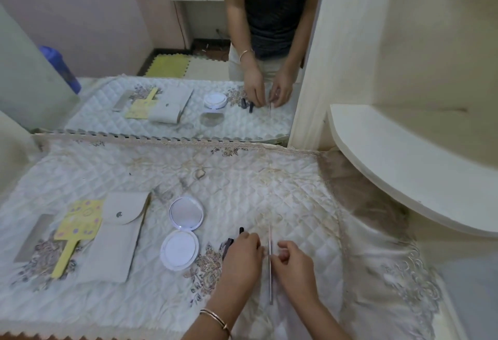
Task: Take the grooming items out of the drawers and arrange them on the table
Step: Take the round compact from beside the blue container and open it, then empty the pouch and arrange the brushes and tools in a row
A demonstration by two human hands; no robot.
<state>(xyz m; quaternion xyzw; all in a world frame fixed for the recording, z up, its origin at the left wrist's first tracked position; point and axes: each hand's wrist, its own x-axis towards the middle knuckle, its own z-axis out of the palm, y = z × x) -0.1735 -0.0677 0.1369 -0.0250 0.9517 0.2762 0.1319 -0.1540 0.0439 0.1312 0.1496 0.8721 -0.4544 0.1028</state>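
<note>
While the right hand [295, 267] pinches the thin metal stick [270, 280] at lower centre of the frame, the main risk, as I judge it, is a crooked or sliding set-down. The quilted cloth [310, 191] looks slick and puckered, so a slim rod released on a ridge could roll toward the right edge. A second risk sits under the left hand [242, 256]. Two dark pieces [228, 245] lie just left of the stick, partly covered by that hand. A nudge from the knuckles or the stick could knock them askew, or push them toward the open compact [186, 234] nearby.

Both forearms come in from the bottom edge and converge. The left hand is palm down with fingers curled toward the stick. I cannot tell whether it grips the stick or the dark pieces, or only rests on them. The right thumb and forefinger close on the stick near its middle, with the other fingers tucked. The stick points up the frame, low over the cloth. The pouch [118, 234] and yellow paddle [78, 229] already lie at lower left.
</note>
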